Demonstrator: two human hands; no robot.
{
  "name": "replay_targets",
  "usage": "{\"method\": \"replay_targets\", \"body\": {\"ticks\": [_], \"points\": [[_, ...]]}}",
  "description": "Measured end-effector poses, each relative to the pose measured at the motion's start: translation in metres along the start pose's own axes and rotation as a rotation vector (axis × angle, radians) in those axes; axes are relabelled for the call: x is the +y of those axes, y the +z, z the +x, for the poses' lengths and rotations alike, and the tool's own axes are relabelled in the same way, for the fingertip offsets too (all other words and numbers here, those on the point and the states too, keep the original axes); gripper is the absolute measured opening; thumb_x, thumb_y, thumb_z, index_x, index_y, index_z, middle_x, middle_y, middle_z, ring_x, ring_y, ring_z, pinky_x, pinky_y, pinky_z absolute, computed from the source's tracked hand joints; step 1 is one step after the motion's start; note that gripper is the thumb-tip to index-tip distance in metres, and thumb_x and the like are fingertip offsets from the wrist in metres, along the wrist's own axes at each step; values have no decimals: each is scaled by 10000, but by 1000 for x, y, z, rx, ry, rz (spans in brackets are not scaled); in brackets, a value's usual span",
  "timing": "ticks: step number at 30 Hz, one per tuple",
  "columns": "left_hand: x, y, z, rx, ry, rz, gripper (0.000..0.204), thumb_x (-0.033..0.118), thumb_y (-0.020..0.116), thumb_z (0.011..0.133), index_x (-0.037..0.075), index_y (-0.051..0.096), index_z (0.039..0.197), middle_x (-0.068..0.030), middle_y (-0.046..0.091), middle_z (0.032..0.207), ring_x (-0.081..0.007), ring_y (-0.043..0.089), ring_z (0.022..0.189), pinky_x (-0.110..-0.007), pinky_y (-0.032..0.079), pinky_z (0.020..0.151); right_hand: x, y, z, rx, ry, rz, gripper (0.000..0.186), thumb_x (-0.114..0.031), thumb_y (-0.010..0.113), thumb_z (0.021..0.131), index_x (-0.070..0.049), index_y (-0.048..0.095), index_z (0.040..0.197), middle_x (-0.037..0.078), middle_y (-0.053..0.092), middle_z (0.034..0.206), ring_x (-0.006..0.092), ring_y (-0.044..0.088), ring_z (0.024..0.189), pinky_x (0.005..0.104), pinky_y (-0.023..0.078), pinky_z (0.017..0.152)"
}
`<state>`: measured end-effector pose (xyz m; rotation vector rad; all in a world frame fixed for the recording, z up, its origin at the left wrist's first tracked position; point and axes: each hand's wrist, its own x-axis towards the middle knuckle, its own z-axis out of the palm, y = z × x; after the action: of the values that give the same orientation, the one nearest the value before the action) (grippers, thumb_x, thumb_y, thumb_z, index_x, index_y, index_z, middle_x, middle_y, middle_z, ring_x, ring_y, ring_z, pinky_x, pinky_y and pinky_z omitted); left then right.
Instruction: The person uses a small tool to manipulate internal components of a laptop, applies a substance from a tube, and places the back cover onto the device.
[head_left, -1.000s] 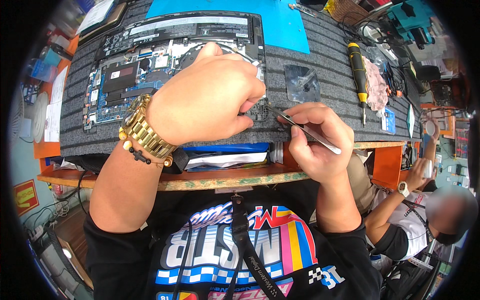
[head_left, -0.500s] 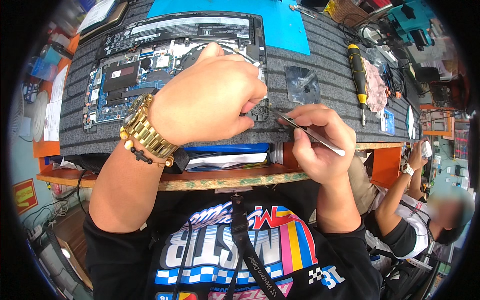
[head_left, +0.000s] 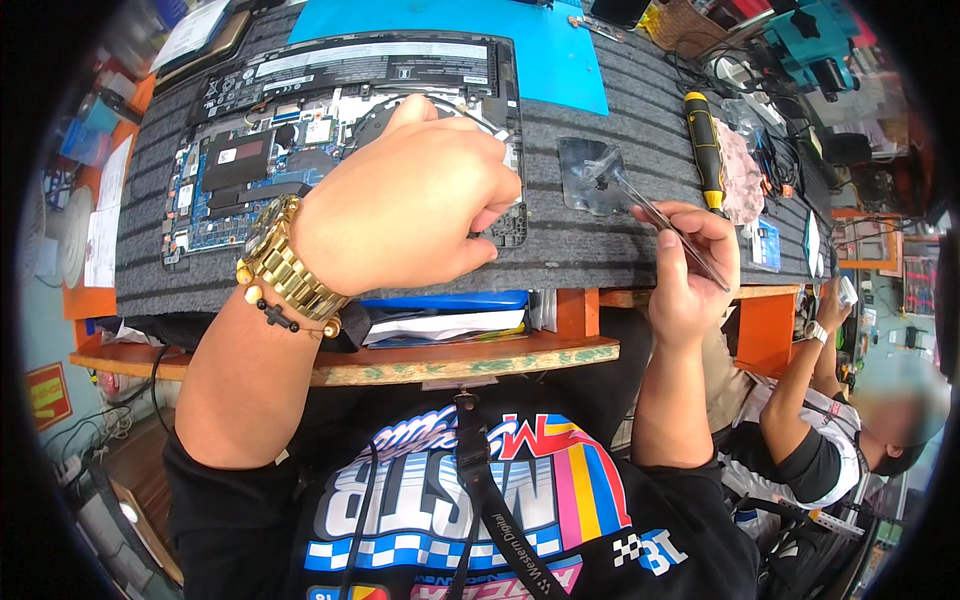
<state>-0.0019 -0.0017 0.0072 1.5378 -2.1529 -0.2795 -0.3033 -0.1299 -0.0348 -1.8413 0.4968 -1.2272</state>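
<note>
An opened laptop [head_left: 240, 158] lies on the ribbed grey mat, its circuit board, fan and long black battery exposed. My left hand [head_left: 410, 195], with a gold watch at the wrist, rests over the laptop's right half. Its fingers are curled inward, and the palm hides whatever is under or between them. Farther right, my right hand [head_left: 695, 255] pinches slim metal tweezers [head_left: 655, 212] between thumb and fingers. The tips of the tweezers reach over a dark, shiny antistatic bag [head_left: 585, 188] lying on the mat. Whether they grip anything there is too small to tell.
A yellow-and-black screwdriver [head_left: 705, 150] lies right of the bag, beside a crumpled pink cloth [head_left: 742, 170]. A blue mat [head_left: 570, 60] spreads at the back. Below the mat, the wooden table edge [head_left: 480, 362] fronts a shelf of papers. Another person [head_left: 800, 430] sits at right.
My right hand has moved right with the tweezers, whose tips went from the laptop's lower right corner to the antistatic bag. My left hand stays on the laptop; the view has shifted slightly.
</note>
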Motion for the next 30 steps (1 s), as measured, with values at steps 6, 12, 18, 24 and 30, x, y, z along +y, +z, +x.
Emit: {"method": "replay_targets", "body": {"ticks": [6, 12, 18, 24, 30], "points": [[2, -3, 1, 28, 34, -15, 337, 203, 940, 780, 145, 609, 795, 1, 602, 840, -264, 624, 940, -433, 391, 929, 13, -14, 0, 93, -27, -26, 203, 116, 640, 1025, 37, 596, 1206, 233, 758, 1218, 275, 773, 1112, 391, 594, 1039], [2, -10, 12, 252, 55, -23, 186, 188, 894, 887, 131, 722, 929, -8, 596, 840, -218, 607, 849, -392, 409, 884, 17, -39, 13, 286, -103, 11, 200, 103, 632, 1048, 43, 614, 1238, 187, 757, 1214, 268, 774, 1110, 408, 605, 1061], [35, -7, 46, 237, 27, -286, 114, 128, 839, 961, 30, 790, 996, -90, 760, 917, -212, 733, 838, -368, 576, 793, 43, -121, 39, 515, -67, -74, 167, 87, 646, 1061, 34, 645, 1220, 139, 758, 1176, 227, 789, 1083, 352, 621, 1008], [80, 26, 154, -46, -94, -328, 270, 246, 780, 1032, 7, 824, 1149, -162, 827, 1018, -238, 794, 938, -379, 620, 877, 70, -141, 53, 489, 13, -39, 143, 57, 668, 1068, 29, 648, 1207, 107, 764, 1112, 201, 800, 1028, 314, 622, 926], [64, 96, 254, 153, -272, -381, 265, 306, 833, 952, 45, 860, 985, -184, 835, 939, -329, 821, 902, -457, 631, 851, 85, -133, 64, 527, 43, -78, 122, 42, 668, 1083, 21, 650, 1202, 82, 747, 1100, 188, 800, 1017, 300, 622, 907]]}}
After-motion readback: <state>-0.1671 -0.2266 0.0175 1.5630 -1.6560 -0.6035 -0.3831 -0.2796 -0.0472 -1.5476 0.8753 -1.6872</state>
